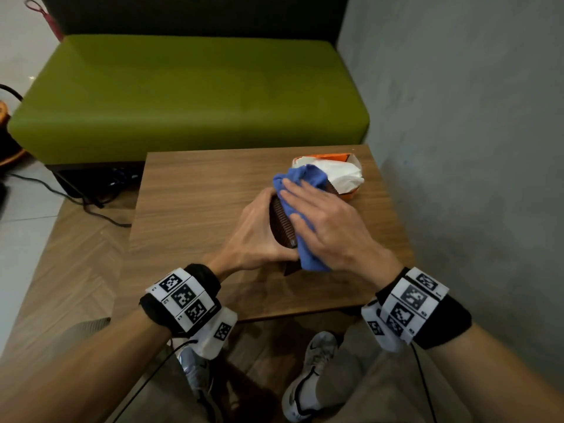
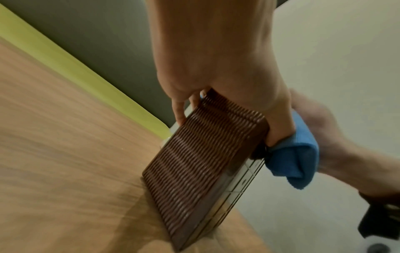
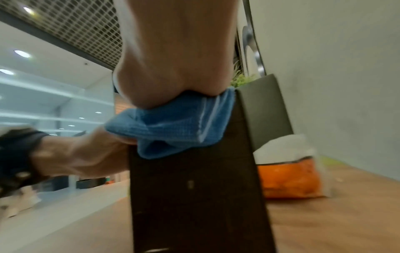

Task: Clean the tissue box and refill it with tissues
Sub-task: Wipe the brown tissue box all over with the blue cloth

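Note:
A dark brown ribbed tissue box [image 1: 282, 222] [image 2: 201, 162] [image 3: 194, 196] stands tilted on one end on the wooden table [image 1: 198, 209]. My left hand [image 1: 259, 236] [image 2: 216, 68] grips it from the left side, fingers curled round its upper edge. My right hand [image 1: 323, 224] [image 3: 173, 59] lies flat, fingers straight, pressing a blue cloth [image 1: 300, 190] [image 2: 296, 159] [image 3: 171, 126] against the box's right face. An orange pack of white tissues [image 1: 338, 175] [image 3: 290, 174] lies opened behind the box, near the wall.
A green bench seat [image 1: 189, 93] stands behind the table. A grey wall [image 1: 473, 148] runs close along the table's right edge. Black cables [image 1: 76, 196] lie on the floor to the left. My shoes [image 1: 308, 374] are under the table's near edge.

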`<state>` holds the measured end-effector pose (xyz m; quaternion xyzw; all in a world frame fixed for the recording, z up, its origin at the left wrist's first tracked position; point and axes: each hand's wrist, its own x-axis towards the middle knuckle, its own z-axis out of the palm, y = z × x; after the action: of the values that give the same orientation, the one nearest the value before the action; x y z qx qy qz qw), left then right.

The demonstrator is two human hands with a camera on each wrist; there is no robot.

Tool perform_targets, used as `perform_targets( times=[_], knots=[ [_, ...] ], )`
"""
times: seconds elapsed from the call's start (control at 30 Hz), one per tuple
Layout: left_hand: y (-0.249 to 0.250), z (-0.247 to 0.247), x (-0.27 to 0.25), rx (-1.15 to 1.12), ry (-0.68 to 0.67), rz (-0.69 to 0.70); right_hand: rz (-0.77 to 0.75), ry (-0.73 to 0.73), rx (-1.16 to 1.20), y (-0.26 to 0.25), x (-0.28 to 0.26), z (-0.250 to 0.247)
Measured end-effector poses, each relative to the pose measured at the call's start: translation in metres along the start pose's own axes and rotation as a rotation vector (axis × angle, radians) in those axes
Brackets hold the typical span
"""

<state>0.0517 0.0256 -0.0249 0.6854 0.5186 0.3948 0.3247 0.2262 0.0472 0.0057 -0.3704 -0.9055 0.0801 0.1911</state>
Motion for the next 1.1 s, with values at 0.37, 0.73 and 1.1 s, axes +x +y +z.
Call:
perform_targets(
  times=[0.37,0.73,1.1],
  knots=[
    [0.002,0.002,0.006,0.006,-0.038,0.018,-0.05,0.106,-0.059,-0.01,0.001,-0.003],
    [-0.001,0.023,-0.002,-0.112,0.124,0.059,0.31,0.705,0.422,0.01,-0.004,-0.008],
    [-0.003,0.015,0.014,0.167,-0.153,0.119,0.099,0.28,0.371,-0.013,-0.007,0.017]
  ],
)
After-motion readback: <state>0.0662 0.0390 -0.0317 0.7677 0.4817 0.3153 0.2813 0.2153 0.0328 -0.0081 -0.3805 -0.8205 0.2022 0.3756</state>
